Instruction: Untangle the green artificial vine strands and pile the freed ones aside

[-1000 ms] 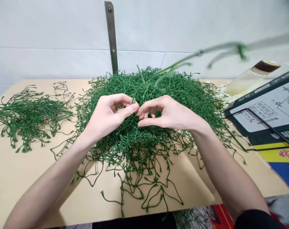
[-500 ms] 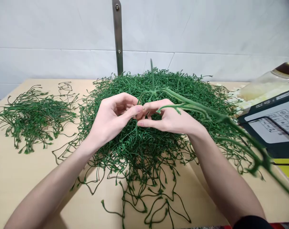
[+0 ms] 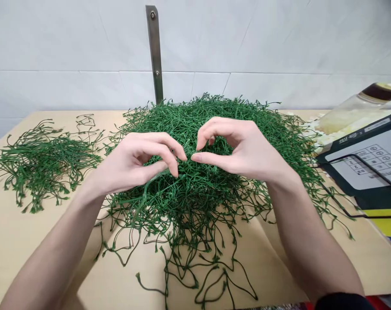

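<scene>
My left hand (image 3: pixel 134 161), left of centre, has its fingers curled toward the thumb, with a thin, blurred green stem (image 3: pixel 145 193) at the thumb. The stem slants down over the front of a large heap of green wiry stems (image 3: pixel 202 189). Across a small gap, my right hand (image 3: pixel 243 148) curves over the heap, its thumb apart from the fingertips and nothing visible between them.
A smaller pile of green stems (image 3: pixel 47 159) lies at the left of the wooden table (image 3: pixel 124 284). On the right are a dark printed box (image 3: pixel 373 159), a clear container with a brown lid (image 3: pixel 379 92) and white pieces. A metal strip (image 3: pixel 155 56) stands behind the heap.
The hands have moved apart, and the right thumb and fingers have opened. The long green branch over the right arm is gone from there; a blurred stem now shows by the left hand.
</scene>
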Demonstrator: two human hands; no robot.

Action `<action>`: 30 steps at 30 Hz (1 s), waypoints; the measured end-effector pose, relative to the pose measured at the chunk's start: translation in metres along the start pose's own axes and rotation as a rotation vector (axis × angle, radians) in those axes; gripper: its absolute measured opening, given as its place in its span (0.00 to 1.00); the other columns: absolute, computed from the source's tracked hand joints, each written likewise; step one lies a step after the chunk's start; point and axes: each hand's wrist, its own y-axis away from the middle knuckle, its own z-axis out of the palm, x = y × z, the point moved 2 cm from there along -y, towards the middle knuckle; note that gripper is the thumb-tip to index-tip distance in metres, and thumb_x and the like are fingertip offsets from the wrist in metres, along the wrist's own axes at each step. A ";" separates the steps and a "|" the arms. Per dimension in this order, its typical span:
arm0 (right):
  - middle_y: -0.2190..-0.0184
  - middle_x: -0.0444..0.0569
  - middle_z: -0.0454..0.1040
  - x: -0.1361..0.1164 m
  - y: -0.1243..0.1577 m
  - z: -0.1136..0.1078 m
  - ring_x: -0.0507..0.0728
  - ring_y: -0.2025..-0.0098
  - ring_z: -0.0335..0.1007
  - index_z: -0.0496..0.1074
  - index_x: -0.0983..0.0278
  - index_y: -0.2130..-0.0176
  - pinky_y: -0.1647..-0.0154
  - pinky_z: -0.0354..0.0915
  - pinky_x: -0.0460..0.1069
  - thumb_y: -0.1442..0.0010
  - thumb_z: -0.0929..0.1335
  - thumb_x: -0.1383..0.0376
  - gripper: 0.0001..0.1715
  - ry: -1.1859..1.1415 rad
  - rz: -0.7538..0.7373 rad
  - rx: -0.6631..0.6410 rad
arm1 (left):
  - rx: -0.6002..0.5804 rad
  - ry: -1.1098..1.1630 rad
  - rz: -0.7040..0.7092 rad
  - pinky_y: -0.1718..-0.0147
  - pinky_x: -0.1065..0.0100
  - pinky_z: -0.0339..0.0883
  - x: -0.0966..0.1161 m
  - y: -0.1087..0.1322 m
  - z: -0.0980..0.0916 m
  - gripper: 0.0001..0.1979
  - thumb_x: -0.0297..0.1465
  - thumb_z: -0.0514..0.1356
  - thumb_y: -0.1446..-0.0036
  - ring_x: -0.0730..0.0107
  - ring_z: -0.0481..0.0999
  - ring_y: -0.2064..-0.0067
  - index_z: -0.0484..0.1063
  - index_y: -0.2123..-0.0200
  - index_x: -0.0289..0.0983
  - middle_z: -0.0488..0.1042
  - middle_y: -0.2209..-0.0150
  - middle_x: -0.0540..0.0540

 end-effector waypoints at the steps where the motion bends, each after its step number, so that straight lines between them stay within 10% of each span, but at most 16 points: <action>1: 0.67 0.46 0.75 -0.005 0.001 -0.001 0.53 0.65 0.68 0.73 0.62 0.69 0.60 0.64 0.51 0.45 0.73 0.65 0.05 0.029 -0.010 -0.007 | -0.027 -0.012 0.003 0.63 0.65 0.74 0.002 0.001 -0.001 0.11 0.23 0.60 0.43 0.68 0.78 0.64 0.77 0.74 0.41 0.80 0.64 0.47; 9: 0.73 0.42 0.75 -0.023 0.005 0.006 0.51 0.72 0.69 0.74 0.61 0.69 0.68 0.65 0.49 0.42 0.70 0.68 0.03 0.130 -0.004 -0.065 | 0.103 -0.023 -0.094 0.67 0.67 0.71 0.002 0.000 0.017 0.11 0.34 0.69 0.50 0.70 0.73 0.69 0.73 0.64 0.39 0.72 0.72 0.50; 19: 0.72 0.45 0.78 0.008 0.001 0.009 0.52 0.69 0.74 0.76 0.65 0.69 0.66 0.70 0.47 0.49 0.77 0.63 0.10 -0.362 0.198 -0.154 | -0.015 -0.139 -0.171 0.71 0.70 0.60 -0.009 -0.005 0.028 0.09 0.34 0.59 0.39 0.73 0.65 0.70 0.74 0.69 0.36 0.65 0.73 0.51; 25: 0.72 0.46 0.79 0.055 -0.007 0.027 0.49 0.72 0.72 0.75 0.68 0.66 0.70 0.67 0.45 0.50 0.77 0.62 0.15 -0.689 0.382 -0.340 | -0.019 0.380 -0.317 0.64 0.68 0.68 -0.056 -0.006 0.044 0.09 0.33 0.57 0.40 0.69 0.72 0.65 0.73 0.69 0.36 0.73 0.66 0.46; 30: 0.72 0.45 0.78 0.046 -0.007 0.022 0.49 0.70 0.71 0.76 0.68 0.66 0.68 0.64 0.44 0.51 0.77 0.66 0.12 -0.591 0.331 -0.318 | -0.077 0.459 -0.411 0.69 0.71 0.67 -0.048 -0.005 0.036 0.09 0.35 0.60 0.40 0.73 0.73 0.71 0.73 0.71 0.36 0.75 0.74 0.49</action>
